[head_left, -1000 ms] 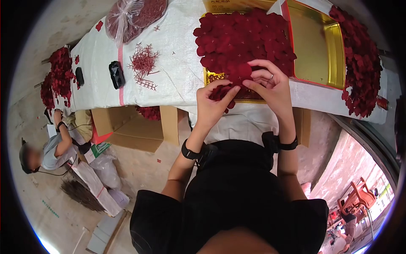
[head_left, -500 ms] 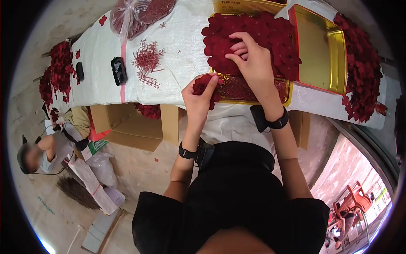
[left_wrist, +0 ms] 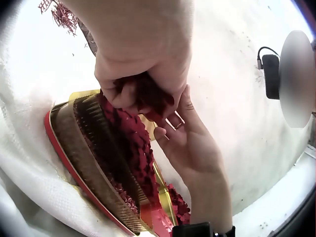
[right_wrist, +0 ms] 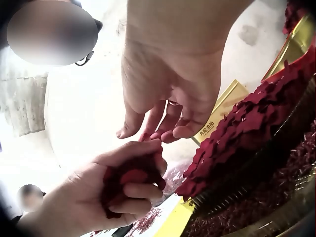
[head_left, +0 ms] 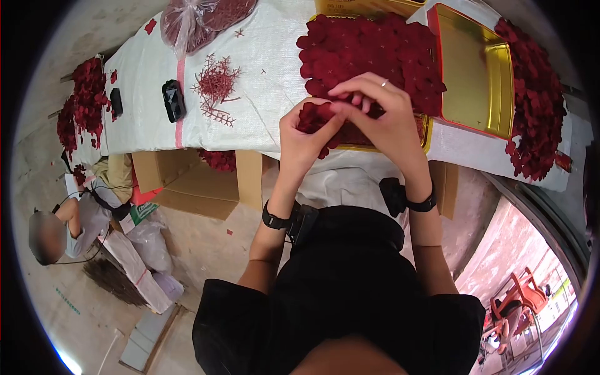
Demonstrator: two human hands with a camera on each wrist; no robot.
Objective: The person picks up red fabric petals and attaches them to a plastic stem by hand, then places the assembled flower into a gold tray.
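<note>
My left hand (head_left: 301, 140) curls round a bunch of dark red petal pieces (head_left: 314, 117), which also shows between its fingers in the right wrist view (right_wrist: 129, 180). Close against it is my right hand (head_left: 394, 128), its fingertips meeting the left thumb and the bunch's edge; whether it pinches a piece is unclear. Behind both hands, a broad layer of red petal pieces (head_left: 375, 56) covers most of a gold tray (head_left: 427, 134). Small red stick-like bits (right_wrist: 276, 187) lie in the tray beneath that layer.
An empty gold box with a red rim (head_left: 472, 81) stands right of the tray, beside another petal heap (head_left: 539, 100). Leftward lie a pile of red bits (head_left: 216, 81), a black device (head_left: 174, 100) and a plastic bag (head_left: 206, 22). A cardboard box (head_left: 194, 187) sits below; another person (head_left: 81, 219) is at far left.
My right hand first moved away from the left, over the petal layer, then came back to meet it. The left hand has shifted slightly left, still holding the bunch.
</note>
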